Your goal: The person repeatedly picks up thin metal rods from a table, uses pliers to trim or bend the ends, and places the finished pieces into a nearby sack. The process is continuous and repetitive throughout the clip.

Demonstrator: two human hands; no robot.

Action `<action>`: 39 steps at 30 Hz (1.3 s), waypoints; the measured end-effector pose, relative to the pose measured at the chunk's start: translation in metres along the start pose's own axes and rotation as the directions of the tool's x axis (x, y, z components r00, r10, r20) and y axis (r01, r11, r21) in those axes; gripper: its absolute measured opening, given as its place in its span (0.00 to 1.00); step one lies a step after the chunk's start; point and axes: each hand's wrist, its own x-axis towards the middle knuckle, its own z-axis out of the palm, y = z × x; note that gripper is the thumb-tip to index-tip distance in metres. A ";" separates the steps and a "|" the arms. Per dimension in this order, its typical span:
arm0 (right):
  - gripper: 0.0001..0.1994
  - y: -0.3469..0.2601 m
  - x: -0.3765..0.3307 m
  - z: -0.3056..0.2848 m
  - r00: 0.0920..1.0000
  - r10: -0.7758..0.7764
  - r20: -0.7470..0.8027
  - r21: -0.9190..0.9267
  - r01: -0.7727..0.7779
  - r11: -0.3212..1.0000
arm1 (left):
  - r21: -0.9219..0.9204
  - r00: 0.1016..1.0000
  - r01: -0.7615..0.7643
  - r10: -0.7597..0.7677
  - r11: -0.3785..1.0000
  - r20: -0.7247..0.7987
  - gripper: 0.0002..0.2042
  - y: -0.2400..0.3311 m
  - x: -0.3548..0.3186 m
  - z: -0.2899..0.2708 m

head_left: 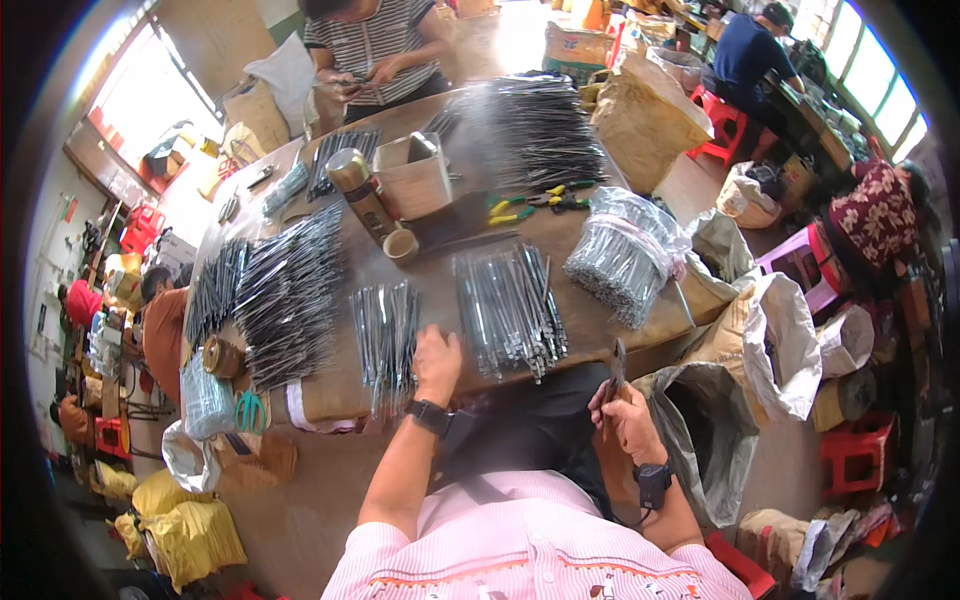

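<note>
At the near edge of the table, my left hand (437, 366) has its fingers curled in beside a small row of thin dark metal rods (384, 325). What it grips, if anything, is hidden. My right hand (630, 422) is closed around a pair of pliers (617, 368), jaws pointing up, just off the table's edge. Between the hands lies a second bundle of shiny metal rods (508, 310). To its right, a plastic-wrapped bundle of rods (625, 255) rests near the table's corner.
Larger rod piles (290, 295) lie at left and a tall stack (545, 130) at the back. A flask (352, 180), an open box (412, 178) and yellow-handled pliers (512, 212) sit mid-table. Open sacks (705, 420) stand at right. Across the table a person (375, 50) handles something small.
</note>
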 end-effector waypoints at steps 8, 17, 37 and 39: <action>0.14 0.009 0.026 -0.050 0.991 -0.121 -0.063 0.520 0.136 0.843 | 0.090 0.995 -0.026 0.017 0.996 0.099 0.12 0.022 0.008 -0.014; 0.09 -0.021 0.045 -0.070 0.939 -0.044 -0.341 0.333 0.164 0.929 | -0.261 0.973 0.048 0.014 0.964 0.230 0.13 0.003 0.013 -0.023; 0.07 -0.048 0.056 -0.090 0.927 -0.128 -0.351 0.009 0.140 0.990 | -0.783 0.799 0.581 0.028 0.222 0.601 0.08 -0.010 -0.044 -0.090; 0.08 -0.052 0.052 -0.097 0.980 -0.057 -0.188 0.169 0.089 0.982 | -0.765 0.788 0.610 -0.051 0.206 0.614 0.08 -0.016 -0.047 -0.095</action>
